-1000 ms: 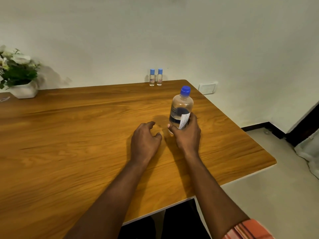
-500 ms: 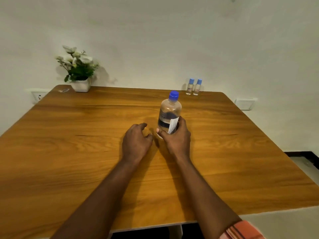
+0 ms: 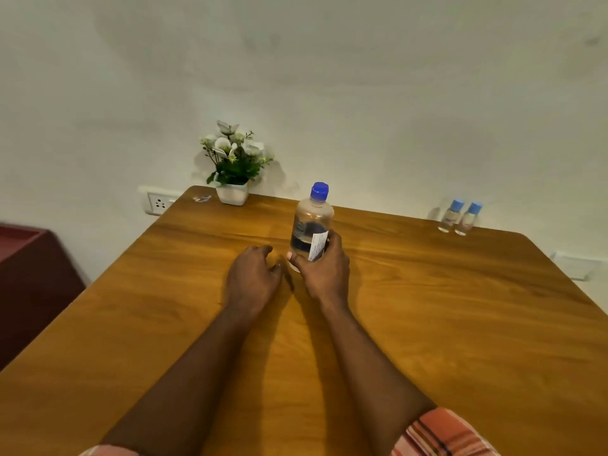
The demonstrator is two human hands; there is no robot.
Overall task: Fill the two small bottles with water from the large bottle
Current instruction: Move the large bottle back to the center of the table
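Observation:
The large clear bottle (image 3: 311, 222) with a blue cap stands upright near the middle of the wooden table (image 3: 444, 324). My right hand (image 3: 324, 269) is wrapped around its lower part, over the label. My left hand (image 3: 251, 274) rests on the table just left of the bottle, fingers loosely curled and holding nothing. Two small clear bottles, one (image 3: 449, 216) beside the other (image 3: 468, 218), both with blue caps on, stand side by side at the far right edge against the wall, well out of reach of both hands.
A white pot of flowers (image 3: 233, 166) stands at the table's far left corner, with a small clear wrapper (image 3: 201, 198) beside it. A wall socket (image 3: 159, 203) sits left of the table. A dark red cabinet (image 3: 29, 278) stands at the left.
The view has swung left, so the small bottles now appear far right and the flower pot nearer the centre. Both hands and the large bottle keep their places on the table.

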